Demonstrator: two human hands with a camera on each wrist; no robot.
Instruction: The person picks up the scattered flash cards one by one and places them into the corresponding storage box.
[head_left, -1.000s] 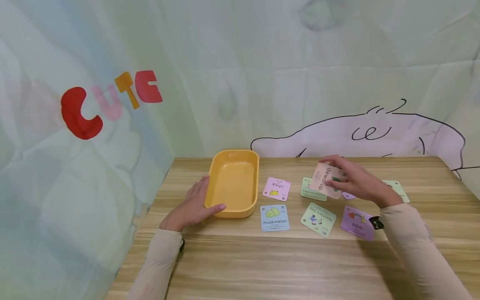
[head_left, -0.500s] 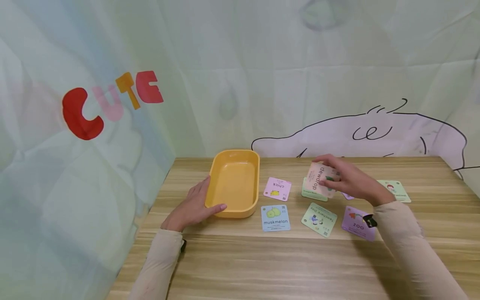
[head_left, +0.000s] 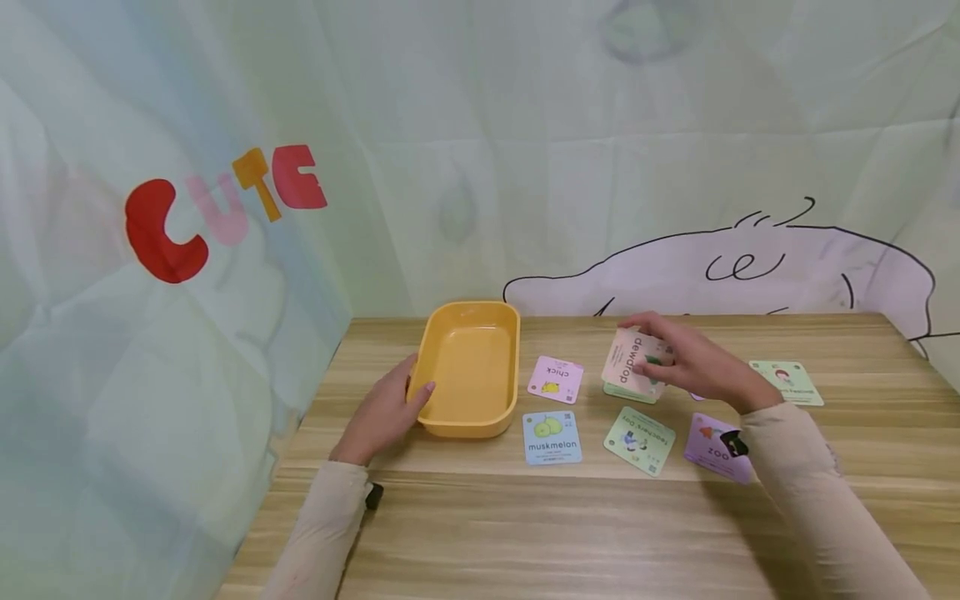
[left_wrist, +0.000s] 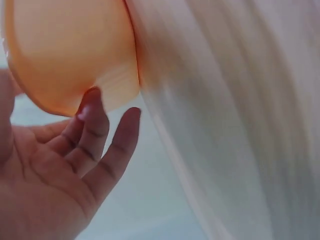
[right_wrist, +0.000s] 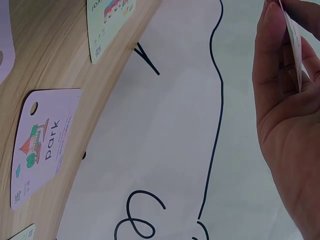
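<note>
My left hand [head_left: 384, 412] grips the near left side of a yellow plastic tray [head_left: 467, 429], thumb over its rim. Its fingers [left_wrist: 95, 132] show against the tray's outer wall in the left wrist view. With thumb and fingers my right hand [head_left: 701, 367] pinches a pale pink "dewdrop" word card [head_left: 621, 360]; the right wrist view catches the held card [right_wrist: 295, 47] nearly edge-on. That card overlaps a green card [head_left: 628, 393], of which only the lower edge shows. Partly behind the right hand lies a purple "park" card [right_wrist: 42, 145].
Between tray and right hand lie a pink "chick" card [head_left: 555, 380] and a blue "muskmelon" card [head_left: 551, 437]. Nearer are a green "Teachers' Day" card [head_left: 640, 442] and a purple "zoo" card [head_left: 708, 446], partly under the right wrist. A green festival card [head_left: 791, 383] is at the right.
My right hand has shifted slightly left with the dewdrop card, which now covers most of the green card. The left hand has drawn back a little along the tray, its thumb now higher on the rim.
</note>
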